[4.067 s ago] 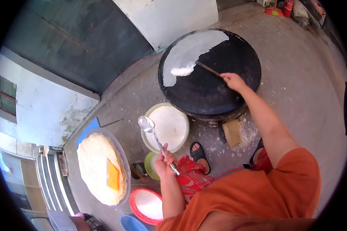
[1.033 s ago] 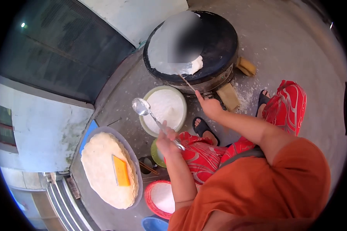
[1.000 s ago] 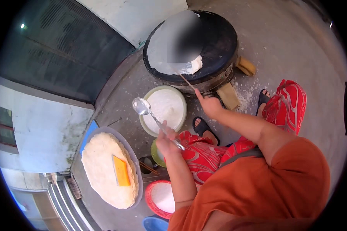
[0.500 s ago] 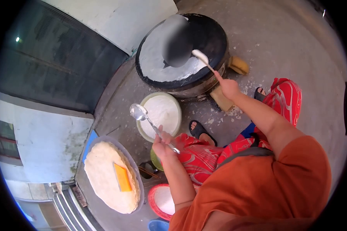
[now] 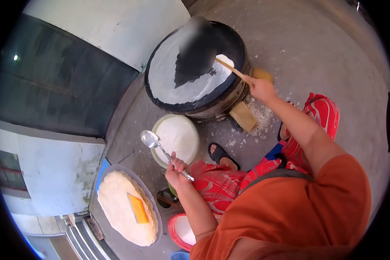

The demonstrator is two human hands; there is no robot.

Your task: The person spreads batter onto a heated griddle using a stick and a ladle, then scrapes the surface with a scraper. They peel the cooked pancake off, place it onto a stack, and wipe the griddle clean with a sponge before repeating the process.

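Note:
My left hand (image 5: pixel 177 171) is closed round the handle of a metal ladle (image 5: pixel 150 139), whose bowl hangs over the left rim of a tub of white batter (image 5: pixel 177 136). In my right hand (image 5: pixel 261 88) is a wooden stick (image 5: pixel 230 68), its far end at the white batter on the right part of a round black griddle (image 5: pixel 229 39). A pale layer (image 5: pixel 160 73) covers the griddle's left and front parts. Dark surface shows in the middle, where a blurred patch hides part of it.
A stack of flat round sheets (image 5: pixel 123 208) lies at lower left with an orange scraper (image 5: pixel 138 209) on top. A red basin (image 5: pixel 173 229) stands near my left forearm. Yellowish blocks (image 5: pixel 243 116) sit by the griddle's base. A sandalled foot (image 5: pixel 223 156) is below it.
The stick's tip has swung down onto the griddle's batter, and more white now lies at the right. My left hand and the ladle have shifted slightly left. The view has tilted a little.

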